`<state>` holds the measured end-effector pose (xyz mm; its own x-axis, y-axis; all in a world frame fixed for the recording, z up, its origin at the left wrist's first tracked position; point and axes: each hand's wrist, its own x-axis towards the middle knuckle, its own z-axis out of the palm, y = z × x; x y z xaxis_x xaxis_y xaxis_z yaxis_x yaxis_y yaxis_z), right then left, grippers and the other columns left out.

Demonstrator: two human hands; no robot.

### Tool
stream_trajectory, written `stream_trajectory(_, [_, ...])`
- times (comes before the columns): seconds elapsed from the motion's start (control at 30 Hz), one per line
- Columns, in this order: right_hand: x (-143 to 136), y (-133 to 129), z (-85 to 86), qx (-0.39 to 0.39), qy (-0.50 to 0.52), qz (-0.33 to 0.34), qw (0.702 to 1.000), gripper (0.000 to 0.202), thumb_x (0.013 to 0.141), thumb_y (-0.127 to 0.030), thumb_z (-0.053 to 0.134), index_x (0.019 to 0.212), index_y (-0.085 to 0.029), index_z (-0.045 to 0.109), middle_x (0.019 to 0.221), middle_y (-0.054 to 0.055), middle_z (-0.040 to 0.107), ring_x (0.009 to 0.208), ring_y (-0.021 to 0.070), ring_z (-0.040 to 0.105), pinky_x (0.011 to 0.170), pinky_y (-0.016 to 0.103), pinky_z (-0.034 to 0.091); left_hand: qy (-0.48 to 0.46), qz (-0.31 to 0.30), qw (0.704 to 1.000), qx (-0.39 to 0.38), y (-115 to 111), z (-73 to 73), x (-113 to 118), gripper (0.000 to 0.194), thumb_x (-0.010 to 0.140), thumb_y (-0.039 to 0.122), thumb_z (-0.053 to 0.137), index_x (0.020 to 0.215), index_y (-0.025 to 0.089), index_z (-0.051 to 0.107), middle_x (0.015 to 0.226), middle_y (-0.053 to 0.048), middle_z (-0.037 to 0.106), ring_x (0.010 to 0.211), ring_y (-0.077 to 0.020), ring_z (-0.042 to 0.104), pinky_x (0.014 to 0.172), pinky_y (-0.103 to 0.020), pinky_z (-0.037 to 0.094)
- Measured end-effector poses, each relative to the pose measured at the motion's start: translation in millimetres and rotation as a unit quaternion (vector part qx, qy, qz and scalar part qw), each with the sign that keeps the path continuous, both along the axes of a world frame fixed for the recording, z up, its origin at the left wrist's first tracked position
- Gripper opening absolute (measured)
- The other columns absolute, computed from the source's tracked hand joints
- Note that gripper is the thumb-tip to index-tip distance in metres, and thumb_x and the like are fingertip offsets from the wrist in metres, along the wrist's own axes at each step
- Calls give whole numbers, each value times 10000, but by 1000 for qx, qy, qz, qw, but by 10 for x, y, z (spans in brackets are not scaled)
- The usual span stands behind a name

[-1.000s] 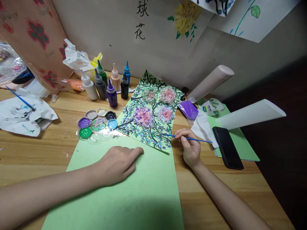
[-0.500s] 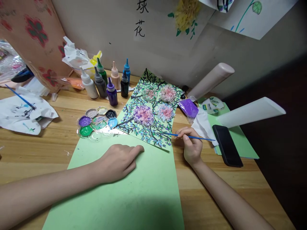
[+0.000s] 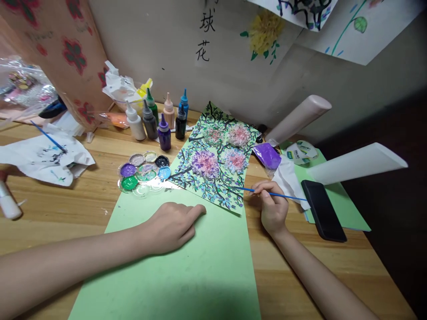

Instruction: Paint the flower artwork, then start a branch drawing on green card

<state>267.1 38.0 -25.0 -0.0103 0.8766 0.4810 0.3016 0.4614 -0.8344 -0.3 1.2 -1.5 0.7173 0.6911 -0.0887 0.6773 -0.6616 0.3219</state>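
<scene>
My right hand (image 3: 275, 209) pinches a thin blue paintbrush (image 3: 288, 195). Its bristle end reaches over the lower right part of a painting (image 3: 216, 162) on light green paper, showing dark branches, small blue and purple leaves and several fluffy pink and purple blossoms. Whether the bristles touch the paper I cannot tell. My left hand (image 3: 173, 226) rests palm down, holding nothing, on a large green sheet (image 3: 167, 284) just below the painting. Its index finger is stretched out and apart from the thumb. Left of the painting, a flower-shaped paint palette (image 3: 147, 173) holds purple, green, blue, black and pale paints.
Behind the palette stand several paint bottles, including a purple bottle (image 3: 164, 135) and a white bottle (image 3: 135, 124). A second brush (image 3: 50, 137) lies on stained tissue (image 3: 40, 166) at left. On the right are a black phone (image 3: 323, 211), a white roll (image 3: 356, 164) and a purple packet (image 3: 267, 155).
The view has shifted slightly, so things sit a little further right and lower. A white tube shows at the left edge. Both hands keep nearly the same pose, the brush still over the painting.
</scene>
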Motion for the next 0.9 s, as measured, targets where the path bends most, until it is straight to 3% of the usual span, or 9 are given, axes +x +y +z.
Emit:
stream_trajectory(0.1, [-63, -34, 57, 7, -7, 13, 1000, 159, 876, -205, 429, 789, -209, 561, 772, 17, 547, 762, 164, 531, 705, 301, 413, 3, -2, 1000, 0, -8, 21, 6, 268, 813, 158, 382, 1078, 191, 398, 726, -2, 610, 635, -188, 575, 536, -289, 332])
stream_trajectory(0.2, [-254, -63, 214, -11, -81, 89, 993, 179, 895, -191, 399, 928, -231, 570, 919, 37, 583, 914, 185, 542, 808, 328, 409, 1, -6, 1000, 0, -12, 35, 4, 255, 806, 174, 403, 1060, 190, 402, 752, -7, 625, 650, -193, 587, 539, -289, 363])
stream_trajectory(0.37, [-772, 20, 524, -2, -225, 209, 952, 238, 906, -178, 382, 1068, -255, 538, 1037, 48, 598, 1008, 200, 513, 869, 354, 387, -8, -8, 1000, 14, -22, 20, -13, 220, 822, 199, 411, 1042, 186, 407, 788, -18, 643, 687, -205, 612, 571, -297, 415])
stream_trajectory(0.47, [-1015, 119, 583, -4, -268, 252, 930, 237, 906, -183, 393, 1081, -255, 536, 1034, 42, 606, 1011, 194, 499, 870, 352, 396, -18, -4, 1000, 13, -30, -2, -20, 192, 830, 217, 423, 1017, 175, 413, 813, -35, 650, 696, -209, 623, 584, -301, 433])
stream_trajectory(0.77, [-1149, 194, 590, 1, -301, 259, 918, 226, 898, -196, 415, 1071, -244, 552, 995, 48, 614, 978, 200, 504, 843, 362, 415, -22, -13, 1000, 17, -30, 4, -33, 238, 833, 232, 417, 1059, 156, 418, 824, -53, 658, 695, -229, 631, 575, -325, 456])
stream_trajectory(0.9, [-1044, 175, 636, 5, -254, 232, 939, 222, 900, -214, 409, 1050, -248, 569, 984, 50, 615, 958, 206, 524, 832, 373, 412, -22, -11, 1000, 19, -29, 19, -36, 213, 827, 221, 414, 1033, 169, 414, 806, -41, 652, 689, -229, 624, 563, -325, 448])
